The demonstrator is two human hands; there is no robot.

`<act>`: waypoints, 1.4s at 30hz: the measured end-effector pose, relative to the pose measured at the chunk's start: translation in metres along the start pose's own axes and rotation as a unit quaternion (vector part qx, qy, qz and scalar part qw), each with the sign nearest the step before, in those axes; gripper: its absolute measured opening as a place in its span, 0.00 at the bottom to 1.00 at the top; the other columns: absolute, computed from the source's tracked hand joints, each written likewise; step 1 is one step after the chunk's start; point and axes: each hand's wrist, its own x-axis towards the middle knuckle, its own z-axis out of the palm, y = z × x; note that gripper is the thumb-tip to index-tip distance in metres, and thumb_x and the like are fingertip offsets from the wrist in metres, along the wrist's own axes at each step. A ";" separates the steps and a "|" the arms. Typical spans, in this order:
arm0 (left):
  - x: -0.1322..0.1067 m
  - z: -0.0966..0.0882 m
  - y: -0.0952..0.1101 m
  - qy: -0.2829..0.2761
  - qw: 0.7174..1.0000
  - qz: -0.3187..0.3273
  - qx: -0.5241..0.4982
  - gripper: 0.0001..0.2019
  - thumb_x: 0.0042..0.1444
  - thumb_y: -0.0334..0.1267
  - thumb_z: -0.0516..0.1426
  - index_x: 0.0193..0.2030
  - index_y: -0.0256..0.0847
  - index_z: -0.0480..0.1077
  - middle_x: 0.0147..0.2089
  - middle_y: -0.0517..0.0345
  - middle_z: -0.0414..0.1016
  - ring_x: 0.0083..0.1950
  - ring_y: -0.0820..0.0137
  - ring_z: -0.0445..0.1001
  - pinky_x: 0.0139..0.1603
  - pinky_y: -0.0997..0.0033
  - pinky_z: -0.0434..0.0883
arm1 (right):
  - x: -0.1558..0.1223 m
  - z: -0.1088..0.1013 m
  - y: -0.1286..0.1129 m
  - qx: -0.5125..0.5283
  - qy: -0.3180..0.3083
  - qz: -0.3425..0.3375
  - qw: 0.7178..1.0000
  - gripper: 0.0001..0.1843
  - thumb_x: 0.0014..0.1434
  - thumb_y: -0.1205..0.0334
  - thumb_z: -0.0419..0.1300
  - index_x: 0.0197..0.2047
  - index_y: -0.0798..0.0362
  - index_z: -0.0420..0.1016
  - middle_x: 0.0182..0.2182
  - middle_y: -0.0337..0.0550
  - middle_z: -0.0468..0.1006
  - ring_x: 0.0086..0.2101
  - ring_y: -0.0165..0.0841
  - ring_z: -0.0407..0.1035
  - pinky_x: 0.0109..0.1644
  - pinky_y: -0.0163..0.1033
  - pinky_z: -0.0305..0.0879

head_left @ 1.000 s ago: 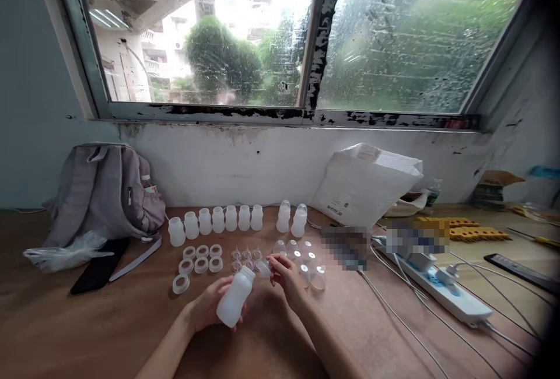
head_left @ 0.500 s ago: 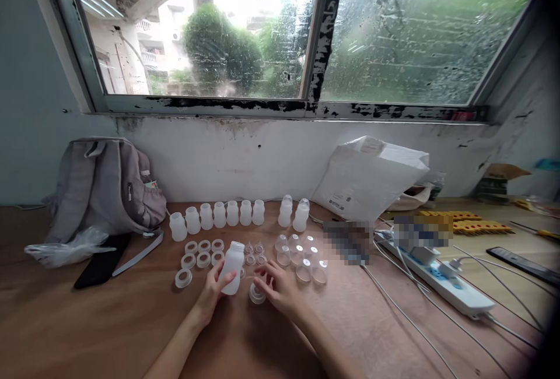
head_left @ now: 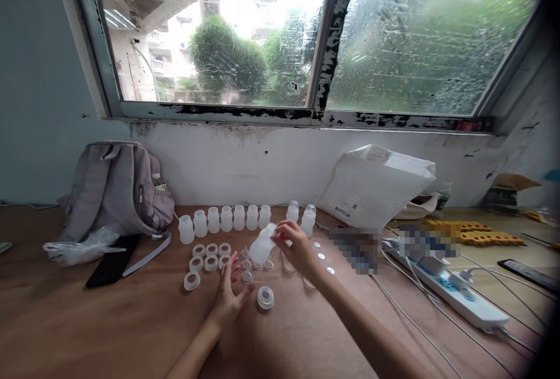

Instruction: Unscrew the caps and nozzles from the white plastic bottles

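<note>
While the right hand pinches a bottle by its upper end, fingers closed around it, the left hand is spread, thumb apart from the fingers, with nothing visible in its grasp. Bottle is tilted, raised over the teats, its lower end toward the left; it hides some of them. Which end is the mouth: cannot tell. Collar lies on the table, just right of the left thumb, apart from both hands. Seven rings sit left of the teats, partly behind the left fingertips. Domes lie right of the teats, partly covered by the right hand and forearm. Farther back, seven uncapped bottles stand upright in a row; two capped bottles stand to their right, near the white bag.
</note>
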 end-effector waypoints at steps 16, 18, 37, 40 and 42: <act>-0.015 0.013 0.006 -0.141 0.927 0.135 0.321 0.19 0.47 0.44 0.55 0.47 0.44 0.63 0.44 0.54 0.64 0.46 0.63 0.60 0.48 0.61 0.59 | 0.067 0.013 0.130 -0.294 -0.006 0.100 0.951 0.05 0.52 0.70 0.53 0.29 0.58 0.70 0.33 0.47 0.66 0.26 0.27 0.62 0.30 0.33 0.55; -0.013 0.012 0.004 -0.137 0.927 0.127 0.326 0.19 0.48 0.44 0.55 0.47 0.45 0.63 0.44 0.54 0.64 0.46 0.63 0.60 0.48 0.61 0.59 | 0.070 0.016 0.131 -0.297 -0.009 0.099 0.950 0.06 0.52 0.71 0.52 0.31 0.59 0.70 0.33 0.48 0.66 0.27 0.29 0.63 0.31 0.34 0.55; -0.012 0.012 0.002 -0.151 0.917 0.129 0.346 0.14 0.49 0.43 0.53 0.43 0.42 0.64 0.43 0.53 0.66 0.45 0.63 0.61 0.47 0.61 0.58 | -0.045 0.042 0.041 -0.085 -0.016 0.047 0.995 0.08 0.54 0.59 0.51 0.31 0.49 0.70 0.20 0.40 0.69 0.20 0.31 0.61 0.24 0.35 0.54; -0.011 0.010 0.001 -0.151 0.913 0.132 0.355 0.13 0.50 0.43 0.53 0.42 0.43 0.64 0.43 0.53 0.66 0.45 0.62 0.61 0.46 0.61 0.58 | -0.088 0.049 0.026 -0.062 -0.054 0.076 0.994 0.08 0.53 0.57 0.52 0.34 0.48 0.69 0.22 0.40 0.71 0.22 0.31 0.63 0.27 0.34 0.56; -0.010 0.010 0.000 -0.151 0.912 0.131 0.358 0.13 0.49 0.41 0.54 0.43 0.43 0.64 0.43 0.54 0.66 0.44 0.62 0.61 0.46 0.61 0.58 | -0.101 0.051 0.023 -0.064 -0.077 0.085 0.991 0.08 0.51 0.56 0.54 0.35 0.47 0.68 0.24 0.40 0.72 0.24 0.32 0.65 0.29 0.34 0.56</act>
